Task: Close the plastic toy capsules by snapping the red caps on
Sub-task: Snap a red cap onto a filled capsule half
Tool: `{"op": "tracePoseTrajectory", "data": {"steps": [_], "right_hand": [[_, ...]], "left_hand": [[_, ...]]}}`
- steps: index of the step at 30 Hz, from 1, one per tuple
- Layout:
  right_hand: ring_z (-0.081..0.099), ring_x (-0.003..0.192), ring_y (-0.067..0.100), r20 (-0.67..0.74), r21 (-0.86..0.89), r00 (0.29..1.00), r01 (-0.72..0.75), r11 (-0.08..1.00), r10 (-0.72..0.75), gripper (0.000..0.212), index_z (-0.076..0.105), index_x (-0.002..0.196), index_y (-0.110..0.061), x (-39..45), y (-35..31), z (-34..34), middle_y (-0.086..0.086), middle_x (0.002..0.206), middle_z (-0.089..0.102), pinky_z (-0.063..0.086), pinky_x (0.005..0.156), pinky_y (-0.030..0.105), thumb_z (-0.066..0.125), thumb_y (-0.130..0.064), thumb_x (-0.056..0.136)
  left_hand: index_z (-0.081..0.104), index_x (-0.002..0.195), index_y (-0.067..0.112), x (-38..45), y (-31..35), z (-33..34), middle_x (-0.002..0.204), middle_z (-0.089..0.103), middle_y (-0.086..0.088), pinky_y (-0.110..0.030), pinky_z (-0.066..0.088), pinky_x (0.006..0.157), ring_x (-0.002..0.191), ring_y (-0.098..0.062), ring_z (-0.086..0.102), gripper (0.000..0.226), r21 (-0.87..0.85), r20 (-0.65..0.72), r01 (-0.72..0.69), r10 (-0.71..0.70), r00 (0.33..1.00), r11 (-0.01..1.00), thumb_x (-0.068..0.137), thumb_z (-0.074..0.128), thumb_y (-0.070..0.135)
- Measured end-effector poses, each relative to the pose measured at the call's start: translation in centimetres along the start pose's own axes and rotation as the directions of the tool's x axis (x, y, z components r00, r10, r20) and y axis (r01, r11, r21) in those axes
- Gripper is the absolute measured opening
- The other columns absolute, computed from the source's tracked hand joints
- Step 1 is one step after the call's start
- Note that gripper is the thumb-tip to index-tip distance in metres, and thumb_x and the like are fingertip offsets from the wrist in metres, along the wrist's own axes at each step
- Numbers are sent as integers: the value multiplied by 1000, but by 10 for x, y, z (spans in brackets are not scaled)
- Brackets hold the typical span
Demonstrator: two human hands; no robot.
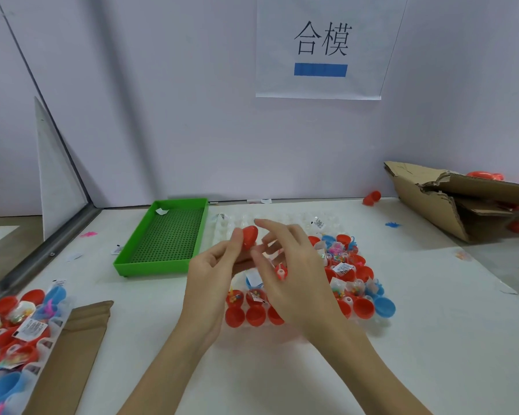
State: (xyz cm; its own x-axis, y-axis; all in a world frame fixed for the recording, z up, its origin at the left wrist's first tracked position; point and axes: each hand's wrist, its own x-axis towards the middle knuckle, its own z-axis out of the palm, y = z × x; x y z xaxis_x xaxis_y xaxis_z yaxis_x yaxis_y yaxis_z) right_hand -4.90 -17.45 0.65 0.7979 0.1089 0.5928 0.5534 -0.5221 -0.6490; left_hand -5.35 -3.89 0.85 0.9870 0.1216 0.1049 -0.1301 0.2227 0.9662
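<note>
Head view — forward-down, close over table [432, 339]

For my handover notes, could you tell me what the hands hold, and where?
The left hand pinches a red cap by its sides; the right hand holds nothing visible.

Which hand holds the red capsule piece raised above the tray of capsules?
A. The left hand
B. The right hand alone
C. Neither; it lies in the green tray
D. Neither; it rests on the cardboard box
A. The left hand pinches the red piece between thumb and fingers, while the right hand hovers beside it with fingers spread and relaxed.
</note>
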Motion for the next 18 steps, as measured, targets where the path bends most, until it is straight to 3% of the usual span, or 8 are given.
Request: {"op": "tracePoseTrajectory", "data": {"steps": [3, 9, 13, 18], "right_hand": [[48, 108, 5, -58, -165, 994, 82, 983, -92, 49, 52, 141, -31, -1, 0, 4, -3, 125, 50, 36, 89, 4, 67, -33, 95], [57, 105, 14, -167, -243, 968, 146, 959, -190, 49, 60, 135, -22, 1, -4, 3, 1, 115, 61, 32, 93, 3, 57, -48, 94], [58, 103, 16, -183, -270, 958, 165, 949, -218, 45, 63, 131, -18, 1, -6, 2, 1, 113, 63, 39, 90, 11, 55, -46, 96], [53, 103, 16, -142, -282, 966, 172, 944, -218, 34, 63, 123, -12, -1, -6, 3, 1, 113, 62, 42, 92, 20, 58, -36, 99]], "left_hand": [[83, 106, 13, -1, 2, 2, 110, 79, -15, -30, 60, 91, 105, -29, 76, 48, -80, 61, 75, -70, 996, 994, 98, 60, 55], [82, 106, 8, 0, 10, 1, 107, 78, -22, -26, 60, 84, 102, -32, 77, 54, -141, 134, 111, -92, 987, 984, 92, 64, 56], [82, 102, 4, 0, 11, -1, 104, 78, -24, -26, 59, 83, 100, -32, 77, 56, -129, 133, 86, -69, 989, 988, 90, 66, 56], [83, 89, 3, 0, 8, 0, 88, 77, -24, -25, 60, 73, 81, -25, 77, 57, -43, 100, 46, -41, 994, 998, 91, 64, 57]]}}
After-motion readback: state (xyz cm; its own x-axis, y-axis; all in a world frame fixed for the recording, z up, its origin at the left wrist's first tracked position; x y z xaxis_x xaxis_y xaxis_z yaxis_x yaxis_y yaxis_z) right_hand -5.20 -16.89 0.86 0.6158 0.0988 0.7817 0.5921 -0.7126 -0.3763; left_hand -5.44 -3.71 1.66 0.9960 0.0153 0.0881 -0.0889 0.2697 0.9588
